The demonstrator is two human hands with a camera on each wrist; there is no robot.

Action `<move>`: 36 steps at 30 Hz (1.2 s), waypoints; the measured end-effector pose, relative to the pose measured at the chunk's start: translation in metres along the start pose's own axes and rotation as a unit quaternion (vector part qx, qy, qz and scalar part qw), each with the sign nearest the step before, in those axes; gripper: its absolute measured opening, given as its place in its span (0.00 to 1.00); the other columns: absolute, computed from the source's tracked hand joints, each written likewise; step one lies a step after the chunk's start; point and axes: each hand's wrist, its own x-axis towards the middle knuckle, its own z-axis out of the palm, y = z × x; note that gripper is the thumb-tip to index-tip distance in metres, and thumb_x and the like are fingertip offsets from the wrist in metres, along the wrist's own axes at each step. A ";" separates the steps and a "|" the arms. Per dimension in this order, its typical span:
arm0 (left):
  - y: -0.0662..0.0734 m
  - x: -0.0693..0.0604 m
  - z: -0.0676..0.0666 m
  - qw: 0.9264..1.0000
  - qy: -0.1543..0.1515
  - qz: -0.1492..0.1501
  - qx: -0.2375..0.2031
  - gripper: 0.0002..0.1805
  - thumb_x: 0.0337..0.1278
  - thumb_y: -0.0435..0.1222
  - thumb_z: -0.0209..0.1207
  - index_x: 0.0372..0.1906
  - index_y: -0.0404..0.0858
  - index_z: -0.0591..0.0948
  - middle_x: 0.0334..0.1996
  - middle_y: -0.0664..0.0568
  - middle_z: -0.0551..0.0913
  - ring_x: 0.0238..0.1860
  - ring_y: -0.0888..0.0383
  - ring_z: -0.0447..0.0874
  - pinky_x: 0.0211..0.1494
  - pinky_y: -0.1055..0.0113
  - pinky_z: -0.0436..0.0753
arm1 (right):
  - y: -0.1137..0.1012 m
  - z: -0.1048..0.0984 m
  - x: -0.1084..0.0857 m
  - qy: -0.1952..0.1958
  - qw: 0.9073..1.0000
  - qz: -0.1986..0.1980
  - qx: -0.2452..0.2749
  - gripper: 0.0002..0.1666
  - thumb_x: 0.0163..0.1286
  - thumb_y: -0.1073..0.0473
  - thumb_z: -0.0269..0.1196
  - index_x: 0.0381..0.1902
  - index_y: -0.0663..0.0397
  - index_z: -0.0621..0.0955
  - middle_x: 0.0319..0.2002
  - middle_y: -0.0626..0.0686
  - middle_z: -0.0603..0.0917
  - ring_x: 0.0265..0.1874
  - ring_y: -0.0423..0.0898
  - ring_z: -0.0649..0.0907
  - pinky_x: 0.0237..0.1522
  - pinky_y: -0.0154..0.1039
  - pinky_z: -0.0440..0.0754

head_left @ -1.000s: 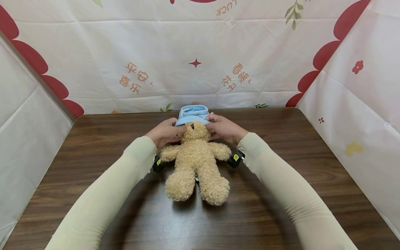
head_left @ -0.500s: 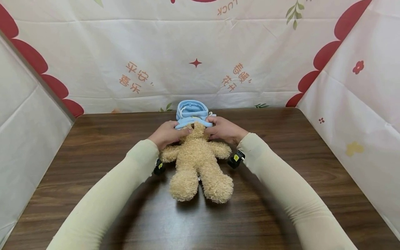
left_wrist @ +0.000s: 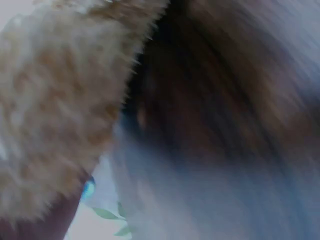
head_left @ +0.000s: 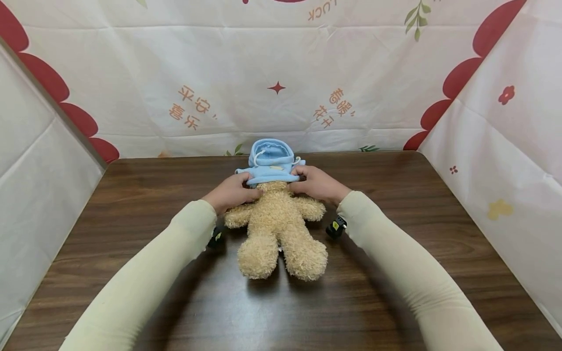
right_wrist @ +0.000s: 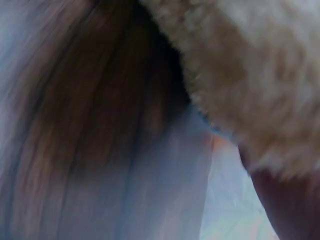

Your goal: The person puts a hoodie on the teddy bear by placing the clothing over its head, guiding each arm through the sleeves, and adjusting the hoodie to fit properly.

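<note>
In the head view a tan plush teddy bear (head_left: 274,214) lies on its back, feet toward me. A small light-blue hoodie (head_left: 273,171) with white drawstrings covers its head, hiding the face. My left hand (head_left: 234,191) pinches the hoodie's hem at the left, its thumb against the bear's neck. At the opposite side my right hand (head_left: 318,183) grips the hem between thumb and fingers. In the left wrist view the bear's fur (left_wrist: 55,100) fills the left side; in the right wrist view fur (right_wrist: 255,75) fills the upper right. Most fingertips are hidden.
A brown wood-grain table (head_left: 281,317) carries the bear. Behind it hangs a white printed cloth (head_left: 237,63) with red scallops, and white cloth walls close both sides. Each wrist wears a small black device, such as the right one (head_left: 336,227).
The hoodie has come down over the bear's muzzle and nose, and its hood stands wider. Its left sleeve now shows. My left hand has shifted slightly down and left along the hem.
</note>
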 end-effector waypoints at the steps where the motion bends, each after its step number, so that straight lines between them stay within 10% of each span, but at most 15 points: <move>1: -0.002 -0.001 -0.001 1.000 -0.003 0.002 0.001 0.16 0.65 0.41 0.62 0.37 0.38 0.66 0.32 0.48 0.67 0.31 0.53 0.67 0.37 0.60 0.71 | 0.002 -0.001 -0.001 -0.001 1.000 -0.004 -0.018 0.12 0.71 0.59 0.62 0.38 0.56 0.69 0.32 0.54 0.69 0.26 0.48 0.67 0.32 0.43 0.68; 12: -0.012 -0.001 -0.003 0.997 0.017 0.012 0.068 0.26 0.64 0.40 0.63 0.62 0.38 0.68 0.46 0.43 0.74 0.42 0.49 0.73 0.44 0.57 0.74 | 0.013 0.000 0.000 -0.017 0.997 -0.012 -0.068 0.14 0.75 0.61 0.57 0.51 0.56 0.64 0.41 0.58 0.69 0.30 0.49 0.68 0.34 0.43 0.68; 24: -0.025 0.000 0.007 0.995 0.052 0.029 0.075 0.16 0.65 0.37 0.62 0.28 0.40 0.66 0.20 0.52 0.63 0.19 0.57 0.60 0.28 0.63 0.66 | 0.017 0.015 -0.001 0.047 0.993 0.009 -0.108 0.11 0.76 0.57 0.55 0.37 0.56 0.66 0.26 0.53 0.65 0.19 0.46 0.62 0.28 0.41 0.63; 36: -0.020 -0.003 0.015 0.993 0.096 0.023 0.058 0.10 0.65 0.37 0.61 0.37 0.37 0.71 0.26 0.49 0.70 0.21 0.56 0.65 0.29 0.62 0.70 | 0.017 0.021 -0.005 0.104 0.989 -0.004 -0.103 0.12 0.75 0.58 0.55 0.33 0.54 0.66 0.27 0.53 0.66 0.20 0.47 0.63 0.30 0.42 0.63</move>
